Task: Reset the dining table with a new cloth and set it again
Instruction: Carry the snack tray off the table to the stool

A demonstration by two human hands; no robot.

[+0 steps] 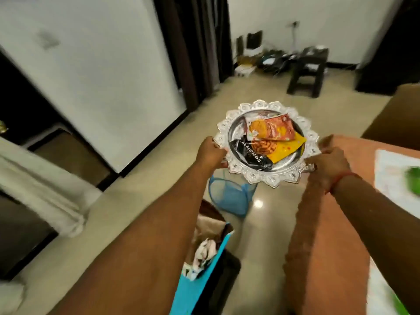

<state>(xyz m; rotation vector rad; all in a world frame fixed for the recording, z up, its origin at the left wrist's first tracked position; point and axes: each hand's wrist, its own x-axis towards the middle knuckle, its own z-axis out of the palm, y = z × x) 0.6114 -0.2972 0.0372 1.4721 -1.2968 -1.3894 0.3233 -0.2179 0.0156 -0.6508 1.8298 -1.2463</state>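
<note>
An ornate silver plate (268, 176) with a scalloped rim is held up over the floor. Several snack packets (270, 137) lie in it: a black almonds pack, a red one and a yellow one. My left hand (210, 153) grips the plate's left rim. My right hand (327, 162) grips its right rim, a red thread round the wrist. The table with an orange cloth (354, 155) lies to the right, under my right arm.
A blue mesh basket (229, 194) stands on the tiled floor below the plate. A blue bag (200, 283) with cloth in it is near my feet. A dark stool (306, 73) and clutter sit by the far wall. A white sheet (395, 173) lies on the table.
</note>
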